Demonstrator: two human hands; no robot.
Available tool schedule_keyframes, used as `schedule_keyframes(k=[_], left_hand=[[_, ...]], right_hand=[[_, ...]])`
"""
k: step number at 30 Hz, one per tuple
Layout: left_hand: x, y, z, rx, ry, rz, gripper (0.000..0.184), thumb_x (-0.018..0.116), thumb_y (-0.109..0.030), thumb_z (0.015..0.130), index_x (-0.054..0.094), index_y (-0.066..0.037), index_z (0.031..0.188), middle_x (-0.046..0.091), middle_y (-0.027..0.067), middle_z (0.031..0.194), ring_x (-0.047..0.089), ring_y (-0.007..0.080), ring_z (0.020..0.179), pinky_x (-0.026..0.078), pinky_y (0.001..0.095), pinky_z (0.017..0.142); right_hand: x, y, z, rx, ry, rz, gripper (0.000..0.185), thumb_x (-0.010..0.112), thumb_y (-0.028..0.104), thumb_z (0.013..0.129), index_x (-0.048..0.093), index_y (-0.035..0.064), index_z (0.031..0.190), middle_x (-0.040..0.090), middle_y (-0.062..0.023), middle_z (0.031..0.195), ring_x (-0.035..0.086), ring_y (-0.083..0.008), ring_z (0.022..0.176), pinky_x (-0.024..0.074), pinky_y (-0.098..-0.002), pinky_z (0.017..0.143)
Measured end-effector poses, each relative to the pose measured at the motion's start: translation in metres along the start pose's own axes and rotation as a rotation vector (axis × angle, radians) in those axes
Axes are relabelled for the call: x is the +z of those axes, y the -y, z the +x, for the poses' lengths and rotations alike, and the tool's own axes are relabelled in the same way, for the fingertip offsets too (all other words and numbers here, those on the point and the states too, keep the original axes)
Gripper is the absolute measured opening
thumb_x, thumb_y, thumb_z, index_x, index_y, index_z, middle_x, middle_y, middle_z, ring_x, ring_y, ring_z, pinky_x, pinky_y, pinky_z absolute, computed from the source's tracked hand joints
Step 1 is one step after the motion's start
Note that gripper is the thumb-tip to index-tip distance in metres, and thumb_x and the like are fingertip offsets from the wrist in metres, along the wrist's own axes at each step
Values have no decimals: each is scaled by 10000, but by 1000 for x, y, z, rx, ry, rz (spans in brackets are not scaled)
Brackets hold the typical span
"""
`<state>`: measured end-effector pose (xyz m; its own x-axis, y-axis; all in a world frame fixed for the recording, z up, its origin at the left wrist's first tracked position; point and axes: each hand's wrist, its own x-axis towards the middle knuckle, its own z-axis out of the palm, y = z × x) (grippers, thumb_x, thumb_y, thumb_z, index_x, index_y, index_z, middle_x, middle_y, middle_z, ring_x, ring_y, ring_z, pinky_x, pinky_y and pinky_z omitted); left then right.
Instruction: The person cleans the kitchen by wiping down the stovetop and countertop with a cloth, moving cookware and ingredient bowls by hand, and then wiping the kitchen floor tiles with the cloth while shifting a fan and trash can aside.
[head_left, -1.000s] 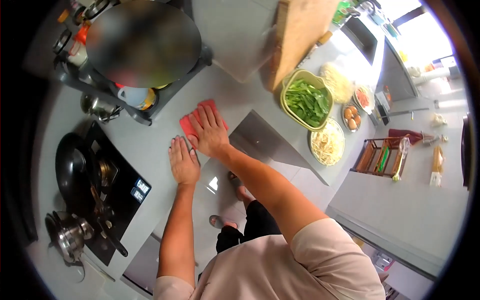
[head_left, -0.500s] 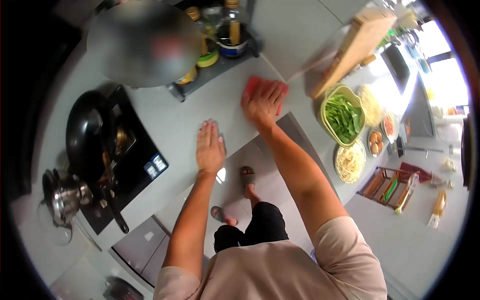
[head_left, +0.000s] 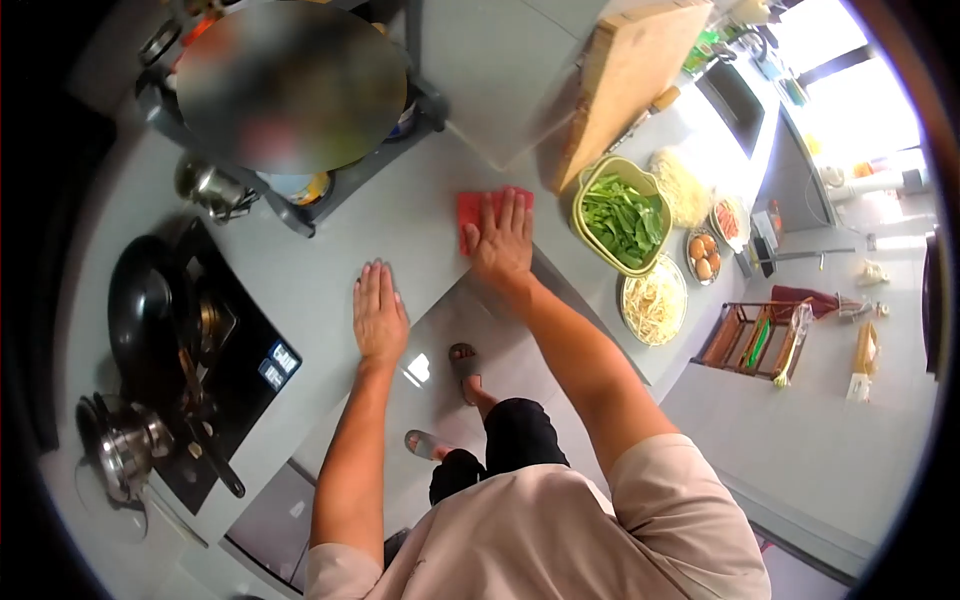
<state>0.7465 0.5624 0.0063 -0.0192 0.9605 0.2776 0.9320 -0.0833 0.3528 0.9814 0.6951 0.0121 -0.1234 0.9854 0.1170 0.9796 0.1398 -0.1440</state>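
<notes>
My right hand [head_left: 503, 245] lies flat on a red cloth [head_left: 468, 212], pressing it against the grey counter [head_left: 420, 215] close to the inner corner. Its fingers are stretched out over the cloth, and part of the cloth is hidden beneath the palm. My left hand [head_left: 380, 315] rests palm down on the same counter near its front edge, fingers straight and with nothing in them. Right of the cloth stands a yellow-green basket [head_left: 583, 215] of leafy greens [head_left: 625, 220].
A black wok [head_left: 150, 310] sits on the cooktop [head_left: 235, 400] at left, steel pots [head_left: 125, 450] beside it. A rack [head_left: 370, 165] stands behind, partly covered by a blurred oval. Rightward are a cutting board [head_left: 625, 85], a knife [head_left: 650, 110], bean sprouts [head_left: 655, 300] and eggs [head_left: 703, 257].
The whole view has turned and shifted, so most things sit further left. My right hand has slid the red cloth slightly toward the counter's front edge. My left hand still lies flat.
</notes>
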Motion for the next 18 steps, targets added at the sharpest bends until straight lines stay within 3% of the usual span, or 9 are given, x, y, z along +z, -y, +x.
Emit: schedule_keyframes(k=[3, 6, 7, 10, 16, 17, 18], left_hand=[[11, -32, 14, 43, 25, -85, 538, 553, -141, 1077, 480, 17, 1586, 474, 166, 1667, 402, 373, 1579, 306, 537, 1311], [25, -60, 17, 37, 74, -111, 542, 569, -134, 1065, 491, 29, 1576, 476, 188, 1665, 405, 393, 1574, 308, 548, 1301], [29, -66, 16, 35, 99, -116, 543, 567, -134, 1066, 489, 30, 1577, 475, 190, 1666, 404, 392, 1574, 305, 544, 1303], [29, -83, 17, 56, 164, -122, 541, 553, -140, 1076, 476, 30, 1584, 464, 186, 1675, 392, 380, 1582, 296, 534, 1310], [10, -118, 18, 80, 228, -229, 505, 530, -155, 1092, 504, 36, 1559, 498, 205, 1646, 416, 385, 1564, 325, 511, 1299], [8, -122, 15, 64, 247, -278, 498, 529, -162, 1093, 518, 39, 1548, 510, 213, 1633, 428, 392, 1555, 337, 504, 1292], [9, -124, 9, 45, 266, -329, 490, 527, -168, 1094, 531, 43, 1537, 523, 222, 1621, 440, 400, 1545, 350, 496, 1285]], right_hand=[[0, -43, 21, 23, -78, -41, 748, 378, 534, 1123, 392, 24, 1671, 262, -315, 1747, 210, -528, 1620, 129, -612, 1330], [-8, -53, 36, 186, 5, 28, 740, 385, 528, 1121, 419, 17, 1655, 318, -319, 1720, 223, -536, 1611, 137, -608, 1329], [-2, -54, 29, 140, -86, -70, 694, 402, 490, 1126, 464, 9, 1622, 398, -317, 1675, 289, -525, 1586, 156, -614, 1326], [17, -59, -2, 28, -219, 28, 612, 558, 357, 1069, 527, -8, 1558, 442, -308, 1648, 361, -498, 1560, 202, -582, 1334], [-18, -74, -55, -79, -45, 199, 544, 676, 186, 954, 614, 71, 1482, 541, -220, 1598, 499, -416, 1490, 428, -500, 1240], [-16, -76, -60, -124, -159, 219, 475, 678, 184, 977, 643, 79, 1439, 637, -207, 1477, 622, -400, 1345, 538, -446, 1104], [-25, -73, -68, -1, -100, 462, 443, 668, 195, 1001, 647, 72, 1427, 664, -206, 1413, 652, -387, 1278, 552, -436, 1062]])
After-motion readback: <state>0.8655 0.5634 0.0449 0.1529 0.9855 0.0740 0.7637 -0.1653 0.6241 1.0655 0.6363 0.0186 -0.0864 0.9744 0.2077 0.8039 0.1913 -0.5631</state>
